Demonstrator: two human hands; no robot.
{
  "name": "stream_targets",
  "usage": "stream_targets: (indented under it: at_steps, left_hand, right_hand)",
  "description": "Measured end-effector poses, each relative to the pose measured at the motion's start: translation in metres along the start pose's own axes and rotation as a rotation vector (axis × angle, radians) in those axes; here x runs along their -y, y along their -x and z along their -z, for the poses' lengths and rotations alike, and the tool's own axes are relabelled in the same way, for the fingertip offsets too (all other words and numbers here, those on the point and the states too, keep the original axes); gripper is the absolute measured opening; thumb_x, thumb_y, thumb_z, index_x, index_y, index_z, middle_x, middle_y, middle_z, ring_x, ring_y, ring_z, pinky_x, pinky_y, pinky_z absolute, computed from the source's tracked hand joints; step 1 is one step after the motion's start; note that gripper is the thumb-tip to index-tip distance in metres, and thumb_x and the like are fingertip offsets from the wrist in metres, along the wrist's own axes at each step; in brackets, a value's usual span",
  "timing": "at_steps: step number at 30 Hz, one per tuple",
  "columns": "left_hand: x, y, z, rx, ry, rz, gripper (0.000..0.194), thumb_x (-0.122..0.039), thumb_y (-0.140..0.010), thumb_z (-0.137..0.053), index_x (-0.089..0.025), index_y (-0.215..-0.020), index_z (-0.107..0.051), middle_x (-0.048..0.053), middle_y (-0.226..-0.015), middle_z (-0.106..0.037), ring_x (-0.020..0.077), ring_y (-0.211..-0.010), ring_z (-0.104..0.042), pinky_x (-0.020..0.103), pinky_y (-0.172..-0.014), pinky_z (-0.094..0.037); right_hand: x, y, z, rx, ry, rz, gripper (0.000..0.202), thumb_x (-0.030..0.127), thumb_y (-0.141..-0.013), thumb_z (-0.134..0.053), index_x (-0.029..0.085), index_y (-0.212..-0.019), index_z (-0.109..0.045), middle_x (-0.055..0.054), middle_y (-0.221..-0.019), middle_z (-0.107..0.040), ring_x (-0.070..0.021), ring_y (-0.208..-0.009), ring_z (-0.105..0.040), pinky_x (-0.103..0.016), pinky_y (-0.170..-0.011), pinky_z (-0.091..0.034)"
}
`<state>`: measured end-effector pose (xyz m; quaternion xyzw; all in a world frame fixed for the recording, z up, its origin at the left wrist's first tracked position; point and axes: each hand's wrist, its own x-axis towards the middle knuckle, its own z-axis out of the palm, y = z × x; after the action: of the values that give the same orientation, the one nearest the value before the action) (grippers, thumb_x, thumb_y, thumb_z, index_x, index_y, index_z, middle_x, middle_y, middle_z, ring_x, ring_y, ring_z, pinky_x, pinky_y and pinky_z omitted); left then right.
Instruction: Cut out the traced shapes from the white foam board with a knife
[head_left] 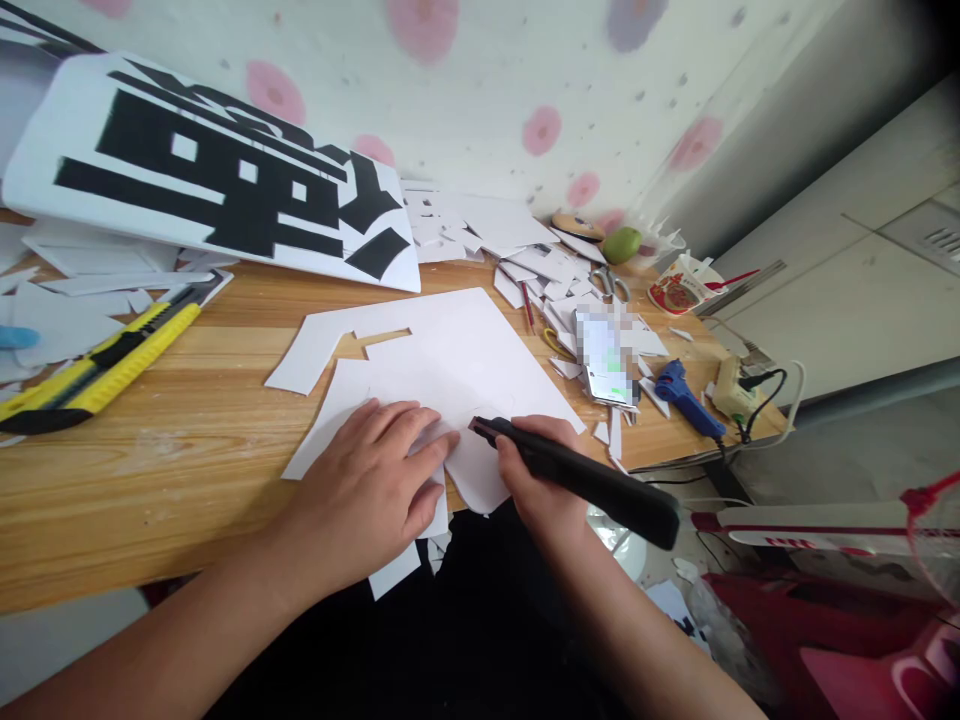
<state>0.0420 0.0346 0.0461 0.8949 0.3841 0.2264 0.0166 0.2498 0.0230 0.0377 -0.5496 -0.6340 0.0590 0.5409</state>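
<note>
A white foam board sheet (450, 350) with cut-out edges and a narrow slot lies on the wooden table, overhanging its front edge. My left hand (375, 480) rests flat on the sheet with its fingers stretched out. My right hand (544, 480) grips a black utility knife (585, 475). The knife's tip touches or hovers just over the sheet, close to my left fingertips; I cannot tell which. A curved cut edge runs below the tip toward the table's front.
A yellow utility knife (112, 360) lies at left, beneath a white board with black characters (225, 180). On the right are white scraps (551, 270), scissors (611, 283), a phone (604, 355), a blue glue gun (686, 398), a power strip (735, 390) and a paper cup (682, 285).
</note>
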Motion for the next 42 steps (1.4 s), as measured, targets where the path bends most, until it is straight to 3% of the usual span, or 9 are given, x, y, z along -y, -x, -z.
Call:
stream_targets:
  at_steps: [26, 42]
  left_hand:
    - [-0.001, -0.001, 0.0, 0.005, 0.024, 0.029, 0.034, -0.024, -0.093, -0.053, -0.021, -0.124, -0.067, 0.012, -0.13, -0.062, 0.0348, -0.126, -0.052, 0.063, -0.112, -0.039]
    - [-0.002, -0.002, 0.003, 0.038, 0.025, 0.045, 0.033, -0.025, -0.093, -0.052, -0.019, -0.121, -0.068, 0.013, -0.13, -0.061, 0.0349, -0.124, -0.054, 0.064, -0.111, -0.04]
  right_hand:
    - [0.013, 0.0, -0.002, -0.016, 0.154, 0.059, 0.013, 0.033, -0.083, -0.07, 0.023, -0.084, -0.063, 0.003, -0.066, -0.07, -0.0139, -0.052, -0.067, -0.026, -0.051, -0.054]
    - [0.011, 0.004, 0.002, 0.108, 0.107, 0.085, 0.017, 0.028, -0.081, -0.074, 0.026, -0.085, -0.058, 0.007, -0.059, -0.063, -0.0113, -0.045, -0.059, -0.024, -0.046, -0.049]
